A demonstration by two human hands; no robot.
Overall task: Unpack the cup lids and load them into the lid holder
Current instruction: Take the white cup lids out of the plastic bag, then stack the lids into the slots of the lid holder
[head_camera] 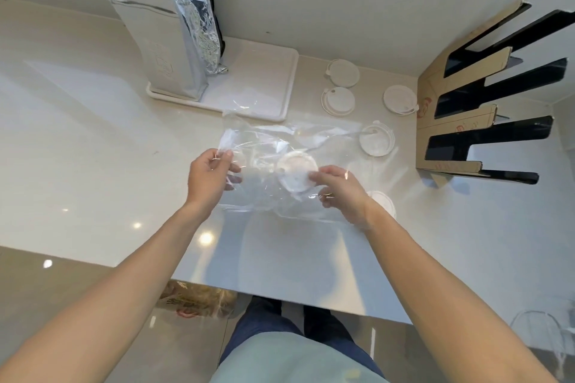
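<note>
Clear plastic bag pinched by fingers of both hands; one lid inside, five lids outside.

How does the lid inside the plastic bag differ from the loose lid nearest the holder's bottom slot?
The lid in the bag is wrapped in the clear plastic bag, held above the counter; the loose lid lies bare on the counter. The right hand pinches the bagged lid through the film while the left hand grips the bag's edge; nothing touches the loose lid. Both are white, round lids.
</note>
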